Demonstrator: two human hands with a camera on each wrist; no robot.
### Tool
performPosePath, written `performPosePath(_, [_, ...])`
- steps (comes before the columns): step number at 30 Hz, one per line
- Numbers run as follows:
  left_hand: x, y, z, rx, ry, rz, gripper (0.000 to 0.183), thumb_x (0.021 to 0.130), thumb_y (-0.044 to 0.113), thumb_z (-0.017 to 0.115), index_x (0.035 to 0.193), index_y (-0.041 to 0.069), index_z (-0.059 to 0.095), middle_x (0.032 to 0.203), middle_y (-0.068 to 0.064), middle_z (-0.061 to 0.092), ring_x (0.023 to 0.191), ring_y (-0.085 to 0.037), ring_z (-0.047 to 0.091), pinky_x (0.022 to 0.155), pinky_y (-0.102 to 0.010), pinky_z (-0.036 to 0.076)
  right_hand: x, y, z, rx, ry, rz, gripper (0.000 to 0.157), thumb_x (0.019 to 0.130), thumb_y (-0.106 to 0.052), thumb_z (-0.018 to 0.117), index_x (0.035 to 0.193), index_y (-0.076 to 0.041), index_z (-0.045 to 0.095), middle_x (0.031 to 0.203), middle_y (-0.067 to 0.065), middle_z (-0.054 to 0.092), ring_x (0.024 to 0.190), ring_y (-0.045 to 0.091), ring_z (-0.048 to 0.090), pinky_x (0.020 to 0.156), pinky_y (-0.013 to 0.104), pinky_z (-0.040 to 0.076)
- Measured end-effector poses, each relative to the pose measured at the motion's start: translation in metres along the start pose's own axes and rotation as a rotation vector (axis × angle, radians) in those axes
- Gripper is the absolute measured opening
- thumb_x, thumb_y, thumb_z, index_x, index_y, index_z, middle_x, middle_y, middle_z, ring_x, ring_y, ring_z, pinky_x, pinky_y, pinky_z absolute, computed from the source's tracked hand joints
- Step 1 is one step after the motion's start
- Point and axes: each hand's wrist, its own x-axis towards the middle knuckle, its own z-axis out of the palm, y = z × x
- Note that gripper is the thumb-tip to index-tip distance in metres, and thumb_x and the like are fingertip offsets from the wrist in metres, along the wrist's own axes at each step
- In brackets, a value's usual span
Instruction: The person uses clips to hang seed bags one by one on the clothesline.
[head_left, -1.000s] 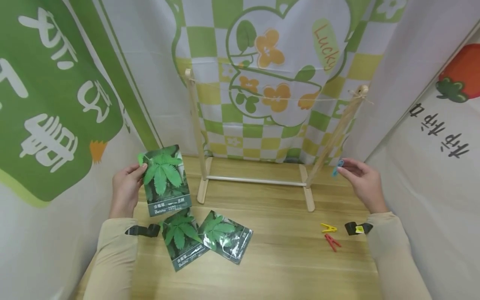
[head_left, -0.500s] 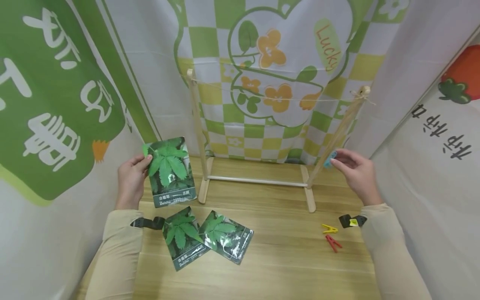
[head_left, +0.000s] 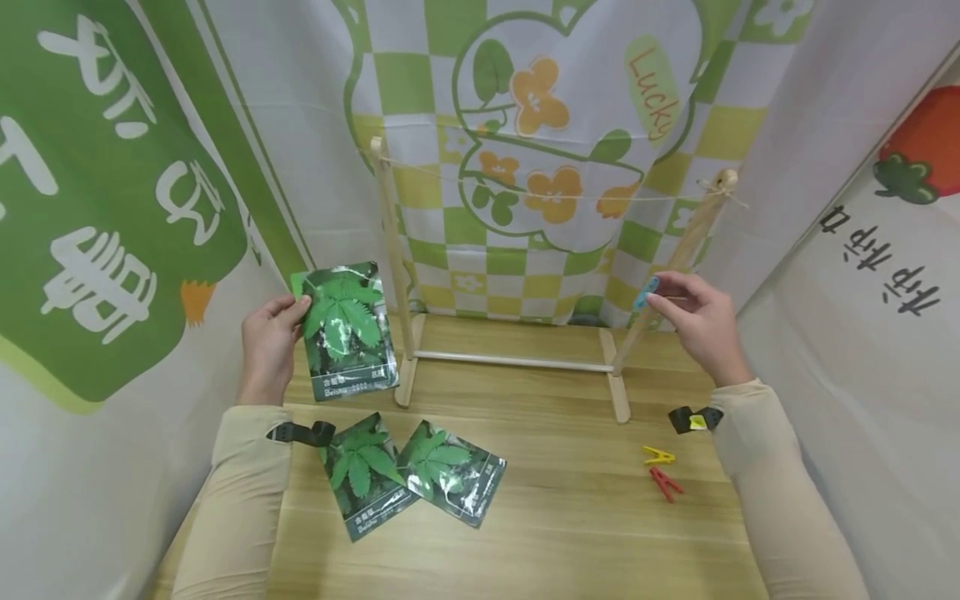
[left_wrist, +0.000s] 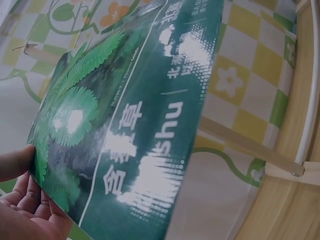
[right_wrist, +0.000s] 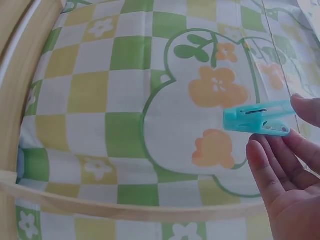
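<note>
My left hand [head_left: 270,346] pinches the left edge of a green seed packet [head_left: 348,333] between thumb and fingers, holding it above the table beside the rack's left post. In the left wrist view the glossy packet [left_wrist: 135,135] tilts across most of the picture. A light blue clothespin [head_left: 645,293] is pinched by my right hand [head_left: 701,321], close to the right post. The right wrist view has that clothespin [right_wrist: 257,118] with its handle ends between thumb and fingers. A wooden rack [head_left: 393,250] stands on the table with a thin string [head_left: 592,198] tied between its post tops.
Two more packets lie on the table, one upright-facing packet [head_left: 360,475] touching a slanted packet [head_left: 453,475]. A yellow clothespin [head_left: 658,455] and a red clothespin [head_left: 664,484] lie at the right. Behind the rack hangs a checked curtain [head_left: 408,83].
My left hand has lifted the packet up and slightly right. The right hand has brought the blue clothespin up and left, toward the rack. The other packets and clothespins have stayed put.
</note>
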Motion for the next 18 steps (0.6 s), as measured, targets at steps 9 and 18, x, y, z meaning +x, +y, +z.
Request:
performPosePath(9, [0.000, 0.007, 0.011, -0.003, -0.004, 0.012, 0.011, 0.087, 0.019, 0.074, 0.092, 0.014, 0.066, 0.098, 0.003, 0.062, 0.082, -0.005, 0.059, 0.071, -0.013, 0.052, 0.017, -0.011, 0.005, 0.024, -0.014, -0.028, 0.035, 0.088, -0.006, 0.071, 0.119, 0.008, 0.063, 0.097, -0.019, 0.065, 0.090, -0.006, 0.063, 0.079, 0.007, 0.051])
performPosePath(18, [0.002, 0.010, 0.020, 0.042, -0.029, 0.046, 0.019, 0.087, 0.023, 0.074, 0.101, 0.012, 0.065, 0.100, 0.004, 0.062, 0.085, -0.005, 0.059, 0.074, -0.013, 0.051, 0.035, -0.023, 0.012, 0.034, -0.021, -0.039, 0.035, 0.088, -0.010, 0.072, 0.117, 0.006, 0.064, 0.095, -0.019, 0.067, 0.089, -0.004, 0.065, 0.079, 0.010, 0.053])
